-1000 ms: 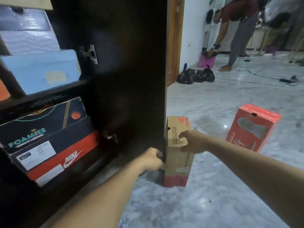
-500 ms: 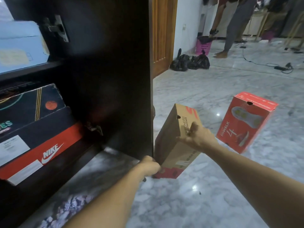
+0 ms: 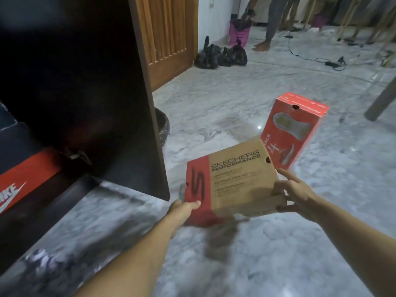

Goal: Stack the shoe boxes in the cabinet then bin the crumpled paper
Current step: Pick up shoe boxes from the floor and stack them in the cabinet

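Observation:
A brown and red Skechers shoe box (image 3: pixel 233 181) is lifted off the marble floor, lid facing up, held between both hands. My left hand (image 3: pixel 183 207) grips its red left end from below, thumb on the edge. My right hand (image 3: pixel 294 192) grips its right end, fingers spread along the side. A red shoe box (image 3: pixel 294 129) stands on end on the floor just behind. The dark cabinet door (image 3: pixel 120 103) stands open at left, and a red Nike box (image 3: pixel 23 181) lies inside the cabinet at the far left edge.
A black-lined bin (image 3: pixel 162 127) peeks out behind the cabinet door. Black bags (image 3: pixel 222 55) lie by a wooden door (image 3: pixel 169 33). A person (image 3: pixel 275 20) stands by a pink basket (image 3: pixel 239 33) at the back. Cables (image 3: pixel 317 58) trail across the floor.
The Skechers box has come off the floor and turned from standing on end to lid-up in both hands. The view has swung right, away from the cabinet shelves.

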